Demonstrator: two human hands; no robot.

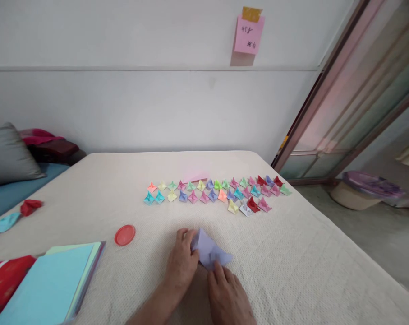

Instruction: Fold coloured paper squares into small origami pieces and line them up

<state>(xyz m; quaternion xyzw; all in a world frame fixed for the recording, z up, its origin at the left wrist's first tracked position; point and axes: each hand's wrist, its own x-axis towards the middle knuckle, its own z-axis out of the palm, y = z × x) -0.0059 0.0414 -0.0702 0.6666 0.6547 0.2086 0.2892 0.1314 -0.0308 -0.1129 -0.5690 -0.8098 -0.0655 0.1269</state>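
Observation:
A lavender sheet of folding paper [206,247], partly folded, lies at the front middle of the cloth-covered table. My left hand [183,257] grips its left edge between thumb and fingers. On its lower right part, my right hand [227,289] presses down with the fingertips, the fingers lying close together. Part of the paper's lower edge is hidden by the hands. Beyond it, rows of small folded paper pieces [192,197] in many colours stand across the table.
A red round lid [125,235] lies left of my hands. Farther left are a stack of coloured paper [52,282] and a red packet [8,282]. Crumpled red paper [30,206] is near the left edge. A pink note [249,35] hangs on the wall; a bin [363,189] stands right.

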